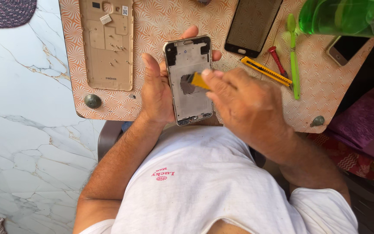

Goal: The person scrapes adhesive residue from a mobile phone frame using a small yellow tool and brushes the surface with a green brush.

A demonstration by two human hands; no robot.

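Note:
My left hand point(156, 89) grips a stripped phone frame point(189, 82) from its left side, with fingertips wrapped over its top right edge. The frame is silver with a dark patch in its middle. My right hand point(243, 104) pinches a small brush with a yellow handle point(198, 80), its dark bristles touching the dark patch on the frame. Both hands hover over the near edge of a small orange patterned table point(161, 26).
On the table lie a beige phone back cover with loose screws point(107, 43), a black screen glass point(252, 24), a yellow utility knife point(265, 70), a red screwdriver point(278, 60), a green toothbrush point(294, 56), another phone point(345, 48) and a green bottle point(347, 17). Marble floor lies left.

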